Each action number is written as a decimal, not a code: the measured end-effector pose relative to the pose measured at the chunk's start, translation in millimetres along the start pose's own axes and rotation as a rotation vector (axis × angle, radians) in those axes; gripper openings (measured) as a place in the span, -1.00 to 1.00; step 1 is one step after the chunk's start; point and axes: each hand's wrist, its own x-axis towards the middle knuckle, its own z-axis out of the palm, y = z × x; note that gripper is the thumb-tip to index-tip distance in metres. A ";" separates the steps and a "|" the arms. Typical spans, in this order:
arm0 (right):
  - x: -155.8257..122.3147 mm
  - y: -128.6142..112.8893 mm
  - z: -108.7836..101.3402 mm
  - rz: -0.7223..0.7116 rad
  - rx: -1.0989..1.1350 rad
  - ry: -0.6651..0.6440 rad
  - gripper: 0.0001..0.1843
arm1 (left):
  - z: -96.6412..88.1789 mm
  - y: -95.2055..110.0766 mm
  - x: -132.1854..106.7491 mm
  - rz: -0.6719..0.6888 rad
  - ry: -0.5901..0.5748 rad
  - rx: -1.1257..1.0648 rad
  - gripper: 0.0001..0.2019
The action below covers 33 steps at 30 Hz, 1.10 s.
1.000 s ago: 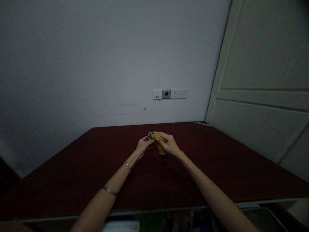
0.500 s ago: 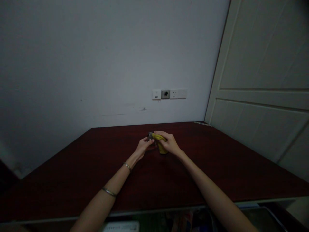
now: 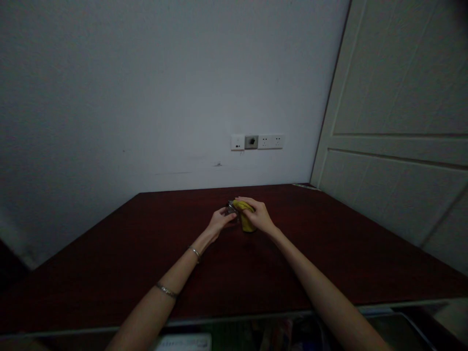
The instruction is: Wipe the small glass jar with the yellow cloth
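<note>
Above the dark red table (image 3: 153, 263), my left hand (image 3: 218, 222) is closed around a small, dark, see-through object with shiny edges (image 3: 231, 207). It looks like glass or clear plastic, but the dim light and my fingers hide its exact kind. My right hand (image 3: 259, 215) grips a yellow cloth (image 3: 248, 224), bunched under the fingers with its lower end hanging down. The cloth's upper part touches or lies against the right side of the see-through object. Two bracelets (image 3: 166, 291) circle my left forearm.
A pale wall with a row of sockets and switches (image 3: 258, 142) rises behind the table. At the right stands a white panelled door (image 3: 395, 107). Below the table's front edge, an open space holds a white item (image 3: 185, 342) and several dim things.
Both hands have shifted very slightly to the right with the see-through object and the cloth. More of the see-through object shows between the hands now.
</note>
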 end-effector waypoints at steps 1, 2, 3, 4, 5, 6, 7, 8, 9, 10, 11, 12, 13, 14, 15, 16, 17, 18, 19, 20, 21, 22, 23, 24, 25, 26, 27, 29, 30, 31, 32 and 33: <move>-0.3 -2.2 0.3 -0.016 0.013 -0.021 -0.60 | -0.7 0.0 0.3 -0.004 0.002 -0.014 -0.54; -0.8 -4.5 0.6 -0.036 0.026 -0.043 -0.60 | -1.6 0.2 0.6 -0.007 0.005 -0.028 -0.55; -1.3 -6.7 1.0 -0.056 0.037 -0.063 -0.60 | -2.5 0.6 0.8 -0.007 0.008 -0.037 -0.56; -1.7 -8.5 1.4 -0.074 0.045 -0.077 -0.60 | -3.3 1.0 0.9 -0.003 0.012 -0.040 -0.56; -2.0 -9.6 1.7 -0.086 0.049 -0.087 -0.59 | -3.9 1.4 1.0 0.006 0.017 -0.038 -0.56; -2.2 -10.0 1.8 -0.090 0.048 -0.093 -0.57 | -4.1 1.7 0.9 0.016 0.022 -0.029 -0.55; -2.2 -9.5 1.9 -0.084 0.042 -0.089 -0.56 | -4.1 1.8 0.9 0.027 0.025 -0.014 -0.54; -2.0 -8.3 1.9 -0.070 0.033 -0.075 -0.54 | -3.7 1.6 0.8 0.036 0.022 0.004 -0.53; -1.6 -6.3 1.7 -0.048 0.020 -0.052 -0.54 | -3.1 1.1 0.7 0.043 0.011 0.023 -0.52; -1.1 -3.9 1.6 -0.024 0.006 -0.024 -0.53 | -2.3 0.2 0.6 0.047 -0.007 0.037 -0.51; -0.5 -1.4 1.3 -0.001 -0.006 0.002 -0.53 | -1.4 -0.8 0.6 0.047 -0.029 0.048 -0.49; 0.0 0.9 1.0 0.020 -0.015 0.024 -0.53 | -0.6 -2.0 0.7 0.045 -0.047 0.054 -0.49; 0.4 2.6 0.7 0.034 -0.019 0.036 -0.54 | 0.2 -3.2 0.8 0.041 -0.056 0.055 -0.48; 0.7 3.4 0.3 0.040 -0.018 0.037 -0.54 | 0.7 -4.2 1.0 0.038 -0.053 0.056 -0.48; 0.8 3.2 -0.1 0.035 -0.012 0.025 -0.55 | 1.0 -5.1 1.1 0.035 -0.040 0.059 -0.48; 0.7 1.7 -0.5 0.023 -0.005 0.003 -0.55 | 1.0 -5.7 1.3 0.033 -0.025 0.063 -0.49; 0.4 -0.9 -0.9 0.004 0.005 -0.025 -0.56 | 0.8 -6.0 1.5 0.031 -0.015 0.066 -0.50; 0.0 -4.3 -1.2 -0.019 0.015 -0.053 -0.57 | 0.5 -6.1 1.7 0.030 -0.011 0.066 -0.51; -0.5 -8.1 -1.5 -0.042 0.024 -0.081 -0.58 | 0.0 -6.0 1.8 0.030 -0.012 0.063 -0.51; -1.1 -11.8 -1.7 -0.060 0.031 -0.105 -0.59 | -0.5 -5.7 1.9 0.029 -0.012 0.059 -0.52; -1.7 -15.0 -1.7 -0.075 0.036 -0.122 -0.60 | -0.9 -5.3 1.9 0.029 -0.012 0.055 -0.51; -2.1 -17.2 -1.6 -0.083 0.040 -0.134 -0.61 | -1.1 -4.8 2.0 0.029 -0.009 0.052 -0.51; -2.5 -18.2 -1.2 -0.085 0.042 -0.140 -0.61 | -1.2 -4.4 2.0 0.027 -0.005 0.051 -0.50; -2.7 -17.7 -0.7 -0.080 0.043 -0.136 -0.61 | -1.2 -4.0 1.9 0.025 -0.001 0.052 -0.49; -2.7 -15.8 0.0 -0.068 0.040 -0.121 -0.60 | -1.0 -3.8 1.9 0.022 -0.002 0.056 -0.49; -2.5 -12.7 0.8 -0.048 0.033 -0.094 -0.59 | -0.7 -3.6 1.8 0.021 -0.004 0.064 -0.48; -2.1 -8.8 1.6 -0.020 0.023 -0.058 -0.58 | -0.4 -3.5 1.7 0.023 -0.007 0.074 -0.47; -0.9 -0.4 2.9 0.045 0.002 0.015 -0.58 | 0.2 -3.7 1.3 0.023 -0.011 0.092 -0.46; -0.2 3.1 3.1 0.075 -0.003 0.044 -0.58 | 0.4 -3.8 1.1 0.019 -0.014 0.096 -0.45; 0.4 5.5 3.0 0.096 -0.003 0.062 -0.59 | 0.6 -3.8 0.8 0.014 -0.017 0.095 -0.44; 0.9 6.5 2.6 0.105 0.002 0.069 -0.60 | 0.7 -3.7 0.3 0.007 -0.023 0.090 -0.44; 1.2 6.0 2.1 0.097 0.010 0.064 -0.60 | 0.9 -3.5 -0.2 0.003 -0.033 0.085 -0.44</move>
